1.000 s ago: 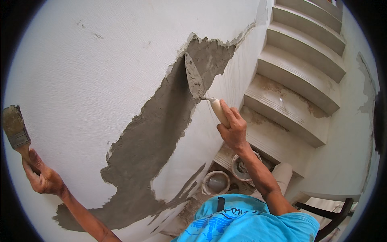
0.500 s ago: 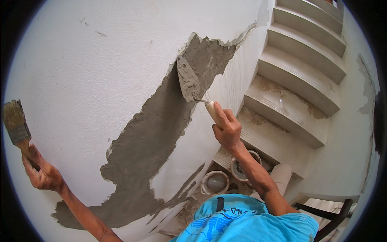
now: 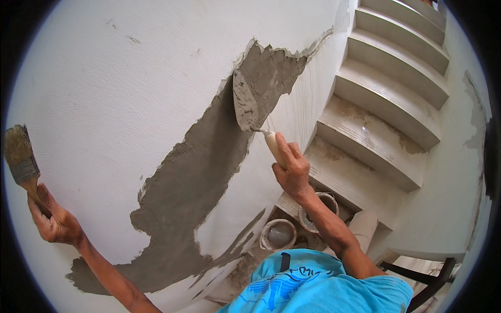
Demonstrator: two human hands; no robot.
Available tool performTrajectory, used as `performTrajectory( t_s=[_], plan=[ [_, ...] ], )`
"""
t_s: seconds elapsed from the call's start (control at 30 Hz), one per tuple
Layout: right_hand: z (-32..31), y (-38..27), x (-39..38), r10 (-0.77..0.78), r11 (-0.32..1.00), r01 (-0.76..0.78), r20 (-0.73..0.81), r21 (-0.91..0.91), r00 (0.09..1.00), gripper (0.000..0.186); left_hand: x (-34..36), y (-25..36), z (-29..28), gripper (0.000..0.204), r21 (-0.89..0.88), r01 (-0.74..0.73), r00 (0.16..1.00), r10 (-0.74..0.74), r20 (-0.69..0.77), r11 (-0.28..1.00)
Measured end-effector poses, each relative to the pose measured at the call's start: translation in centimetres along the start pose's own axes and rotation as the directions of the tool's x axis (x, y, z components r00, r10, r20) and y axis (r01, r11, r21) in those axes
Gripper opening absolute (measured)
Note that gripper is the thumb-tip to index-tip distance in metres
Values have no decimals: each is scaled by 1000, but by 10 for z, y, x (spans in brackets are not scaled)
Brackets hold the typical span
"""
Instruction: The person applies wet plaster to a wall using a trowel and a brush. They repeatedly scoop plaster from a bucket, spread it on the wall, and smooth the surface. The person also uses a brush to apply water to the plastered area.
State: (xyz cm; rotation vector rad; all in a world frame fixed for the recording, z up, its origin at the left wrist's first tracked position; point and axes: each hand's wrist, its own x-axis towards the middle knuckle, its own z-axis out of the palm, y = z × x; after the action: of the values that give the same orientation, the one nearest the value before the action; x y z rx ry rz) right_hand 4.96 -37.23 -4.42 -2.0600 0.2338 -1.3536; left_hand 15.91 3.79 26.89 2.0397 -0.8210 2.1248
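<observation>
A blue shirt (image 3: 318, 287) is closest, below and to the right of the patch (image 3: 190, 193), the long grey strip of mortar. The left hand (image 3: 56, 223), left of the patch's lower half, has its fingers curled shut around the handle of a brush (image 3: 21, 156), bristles up. The right hand (image 3: 293, 171), just right of the patch's upper half, is closed around the pale handle of a trowel (image 3: 244, 101), forefinger along it. The trowel's mortar-smeared blade lies over the patch's upper part, left edge at the patch's border; whether the whole blade touches, I cannot tell. The patch runs slantwise across a white wall (image 3: 112, 99), ragged along both sides.

Right of the patch's lower half stand two buckets, one (image 3: 263, 237) nearer it, the other (image 3: 301, 215) partly hidden by the right forearm. Farther right of the patch, pale stairs (image 3: 383, 109) climb away.
</observation>
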Motion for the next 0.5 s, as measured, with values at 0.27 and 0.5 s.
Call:
performTrajectory(
  t_s=[0.27, 0.5],
  plan=[
    [-3, 17, 50, -17, 998, 9, -138, -63, 990, 82, 3, 2, 3, 35, -117, 7, 1000, -5, 18, 993],
    [-3, 9, -6, -64, 998, 64, 12, -7, 998, 83, 4, 2, 2, 27, -17, 7, 999, -8, -33, 1000]
  ],
)
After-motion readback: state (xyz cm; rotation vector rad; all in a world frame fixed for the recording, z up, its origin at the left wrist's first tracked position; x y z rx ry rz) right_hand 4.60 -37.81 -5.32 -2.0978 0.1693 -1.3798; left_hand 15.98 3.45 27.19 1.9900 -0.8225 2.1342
